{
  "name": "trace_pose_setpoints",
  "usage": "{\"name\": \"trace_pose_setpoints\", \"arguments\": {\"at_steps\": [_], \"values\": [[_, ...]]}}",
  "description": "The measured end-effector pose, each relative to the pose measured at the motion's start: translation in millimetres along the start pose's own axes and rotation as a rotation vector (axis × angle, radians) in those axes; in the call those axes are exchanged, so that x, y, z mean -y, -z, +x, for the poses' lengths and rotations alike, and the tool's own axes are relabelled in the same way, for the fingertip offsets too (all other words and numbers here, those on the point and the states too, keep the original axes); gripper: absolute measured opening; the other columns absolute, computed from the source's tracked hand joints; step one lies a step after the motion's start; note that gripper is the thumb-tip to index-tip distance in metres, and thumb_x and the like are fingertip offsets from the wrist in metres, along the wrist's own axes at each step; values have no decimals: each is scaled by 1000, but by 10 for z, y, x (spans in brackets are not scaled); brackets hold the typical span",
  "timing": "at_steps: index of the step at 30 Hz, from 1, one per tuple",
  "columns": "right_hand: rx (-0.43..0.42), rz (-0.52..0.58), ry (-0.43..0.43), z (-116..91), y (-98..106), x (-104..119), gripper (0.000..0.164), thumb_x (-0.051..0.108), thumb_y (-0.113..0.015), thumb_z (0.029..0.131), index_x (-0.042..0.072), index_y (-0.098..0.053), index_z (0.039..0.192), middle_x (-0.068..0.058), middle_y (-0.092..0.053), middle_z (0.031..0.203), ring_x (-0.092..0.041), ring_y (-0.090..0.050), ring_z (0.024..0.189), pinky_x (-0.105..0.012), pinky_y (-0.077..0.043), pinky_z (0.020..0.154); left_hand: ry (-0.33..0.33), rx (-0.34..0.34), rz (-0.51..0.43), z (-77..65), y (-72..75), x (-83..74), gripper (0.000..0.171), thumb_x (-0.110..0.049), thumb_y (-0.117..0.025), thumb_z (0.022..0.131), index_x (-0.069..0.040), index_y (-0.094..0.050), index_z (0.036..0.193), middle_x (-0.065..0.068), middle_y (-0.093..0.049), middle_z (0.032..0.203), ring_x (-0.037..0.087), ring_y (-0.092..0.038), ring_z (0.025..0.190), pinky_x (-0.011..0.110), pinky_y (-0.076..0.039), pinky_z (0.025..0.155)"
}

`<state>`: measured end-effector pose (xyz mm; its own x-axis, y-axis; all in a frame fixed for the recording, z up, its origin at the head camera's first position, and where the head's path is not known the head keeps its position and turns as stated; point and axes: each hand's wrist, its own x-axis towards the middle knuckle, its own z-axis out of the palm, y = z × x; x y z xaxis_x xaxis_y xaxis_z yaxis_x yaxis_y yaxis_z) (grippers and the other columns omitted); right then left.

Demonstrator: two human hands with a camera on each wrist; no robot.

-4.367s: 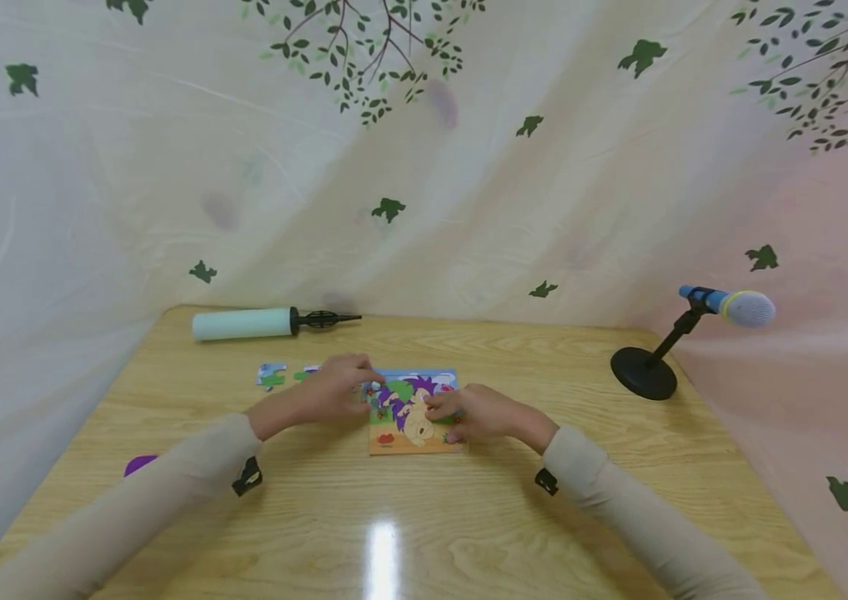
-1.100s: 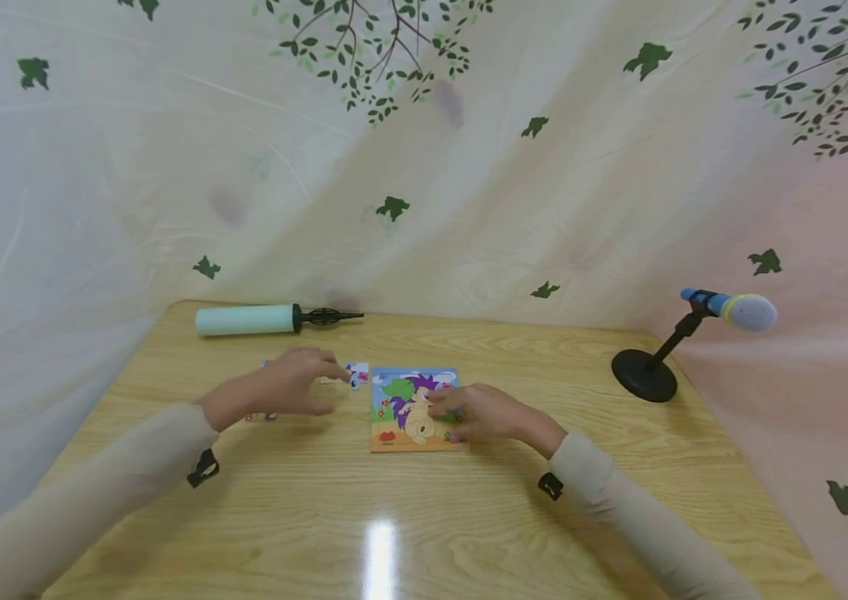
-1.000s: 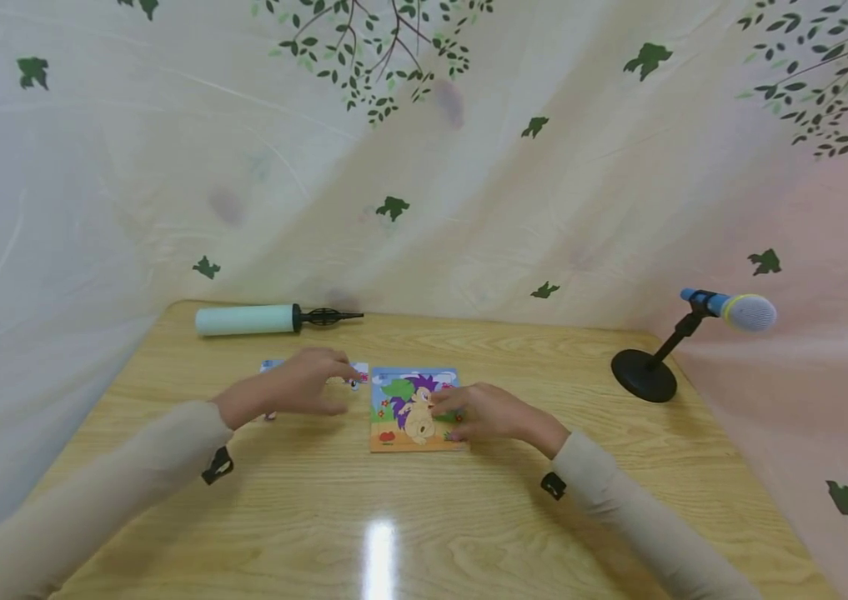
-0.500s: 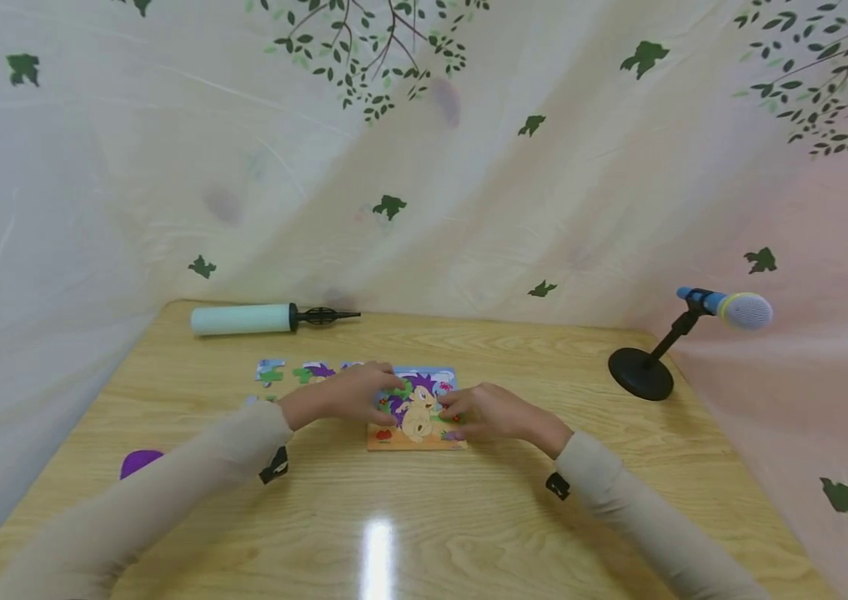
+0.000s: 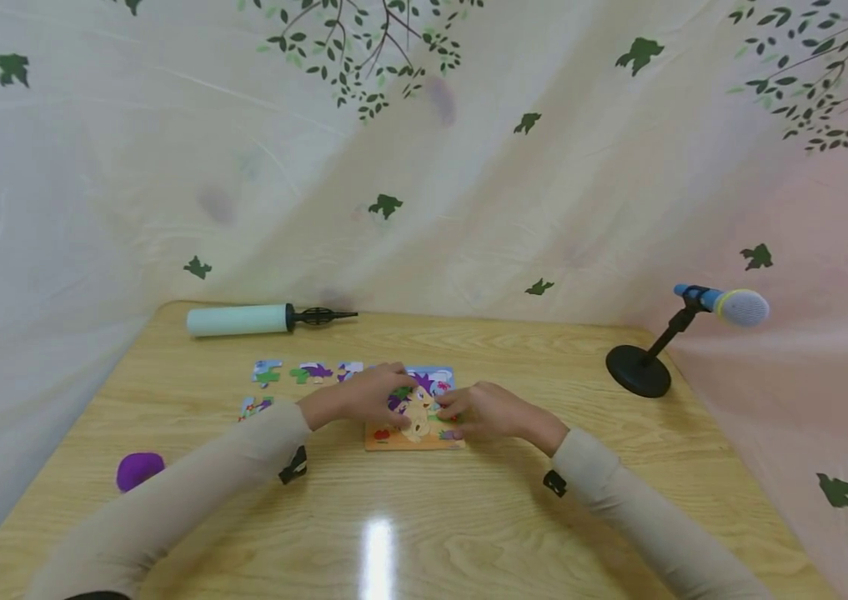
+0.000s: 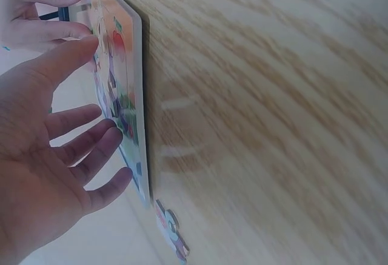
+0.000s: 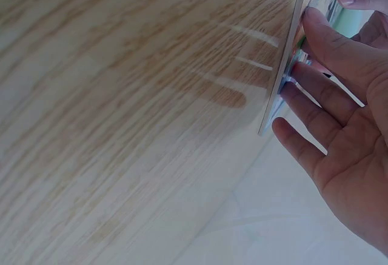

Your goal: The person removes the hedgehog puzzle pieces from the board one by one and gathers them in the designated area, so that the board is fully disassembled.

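Note:
A square jigsaw puzzle showing a purple-haired hedgehog lies flat mid-table. My left hand reaches over its left half, fingers loosely bent and spread, thumb and fingertips at the puzzle's face in the left wrist view. From the other side my right hand rests its thumb and fingertips on the right part, as the right wrist view shows along the puzzle's edge. Neither hand shows a loose piece between its fingers. Left of the puzzle lie several loose puzzle pieces, one partly behind the left sleeve.
Behind the pieces lies a pale blue hand pump with a black nozzle. A blue microphone on a black stand occupies the right rear. Near the left sleeve sits a purple rounded object. A leaf-printed cloth hangs behind the table.
My left hand has moved right from over the loose pieces onto the puzzle, uncovering those pieces and the purple object. My right hand has stayed at the puzzle's right side.

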<state>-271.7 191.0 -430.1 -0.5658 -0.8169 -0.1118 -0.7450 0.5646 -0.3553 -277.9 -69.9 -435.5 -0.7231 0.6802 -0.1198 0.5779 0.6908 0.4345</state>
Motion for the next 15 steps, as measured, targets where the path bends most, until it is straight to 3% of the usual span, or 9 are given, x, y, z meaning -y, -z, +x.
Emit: {"name": "trace_pose_setpoints", "arguments": {"at_steps": [15], "values": [[1, -11, 2, 5, 15, 30, 37, 26, -72, 95, 6, -70, 126, -15, -61, 142, -34, -61, 130, -48, -51, 105, -36, 3, -20, 4, -17, -37, 56, -30, -75, 92, -8, -59, 141, 15, -54, 142, 34, -51, 130, 51, -45, 109]]}}
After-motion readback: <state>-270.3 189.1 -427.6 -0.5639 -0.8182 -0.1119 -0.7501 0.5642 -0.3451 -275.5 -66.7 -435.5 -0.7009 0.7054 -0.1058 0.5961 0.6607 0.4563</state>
